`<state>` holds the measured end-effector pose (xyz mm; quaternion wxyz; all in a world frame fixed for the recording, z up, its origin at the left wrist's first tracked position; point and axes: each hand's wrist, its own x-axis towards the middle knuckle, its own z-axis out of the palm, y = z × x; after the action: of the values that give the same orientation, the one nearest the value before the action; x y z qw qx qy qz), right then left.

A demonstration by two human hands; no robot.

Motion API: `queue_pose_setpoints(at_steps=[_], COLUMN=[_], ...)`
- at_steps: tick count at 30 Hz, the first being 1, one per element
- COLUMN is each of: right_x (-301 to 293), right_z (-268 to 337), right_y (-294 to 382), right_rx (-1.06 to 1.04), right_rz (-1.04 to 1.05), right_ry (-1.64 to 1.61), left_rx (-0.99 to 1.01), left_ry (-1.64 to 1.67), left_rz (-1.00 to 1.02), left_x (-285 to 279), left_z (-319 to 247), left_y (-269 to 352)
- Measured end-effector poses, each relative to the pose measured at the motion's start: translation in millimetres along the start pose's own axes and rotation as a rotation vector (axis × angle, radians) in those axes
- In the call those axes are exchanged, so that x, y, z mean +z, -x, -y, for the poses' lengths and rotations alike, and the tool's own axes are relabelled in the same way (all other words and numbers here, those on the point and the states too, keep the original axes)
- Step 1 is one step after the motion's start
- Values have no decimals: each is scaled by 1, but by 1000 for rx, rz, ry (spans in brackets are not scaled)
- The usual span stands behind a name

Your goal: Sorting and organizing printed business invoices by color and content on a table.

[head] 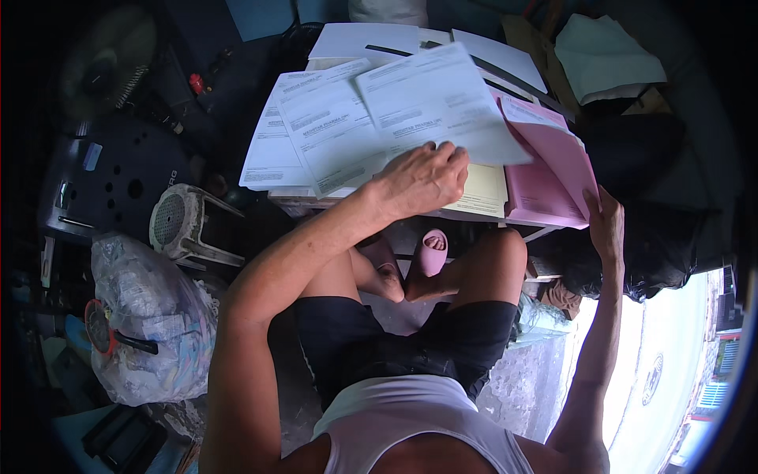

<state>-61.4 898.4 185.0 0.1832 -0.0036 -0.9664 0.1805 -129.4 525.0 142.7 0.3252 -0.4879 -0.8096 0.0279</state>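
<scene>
My left hand (423,178) is curled at the lower edge of a white printed form (432,101) and appears to pinch it; the fingertips are hidden. That sheet is tilted, and its right corner is blurred. Under it and to its left, more white printed forms (331,130) lie fanned out and overlapping. My right hand (607,222) grips the lower right corner of a pink sheet (562,151), thumb on its face. This sheet bends up from a stack of pink forms (542,189). Between the white and pink paper, yellow printed forms (484,192) show partly.
All this paper rests on a low table (296,200), with white sheets (364,40) at its back. A stool (183,222), a stuffed plastic bag (157,332) and a fan (106,65) stand left. A black plastic bag (645,255) is at right. My knees are close to the table's front edge.
</scene>
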Motion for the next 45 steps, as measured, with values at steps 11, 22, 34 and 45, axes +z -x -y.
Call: queue_pose_setpoints(at_steps=[11, 22, 34, 45], right_x=[33, 80, 79, 12], right_z=[64, 143, 141, 141], right_y=[-40, -8, -19, -104], right_rx=[-175, -564, -750, -1320], right_rz=[-208, 274, 121, -161], right_ry=[52, 87, 235, 464], left_rx=[3, -154, -754, -723], left_ry=[16, 50, 166, 110], left_rz=[-2, -108, -43, 304], left_x=[-4, -3, -58, -54], left_z=[-26, -30, 26, 85], left_y=[52, 49, 85, 147])
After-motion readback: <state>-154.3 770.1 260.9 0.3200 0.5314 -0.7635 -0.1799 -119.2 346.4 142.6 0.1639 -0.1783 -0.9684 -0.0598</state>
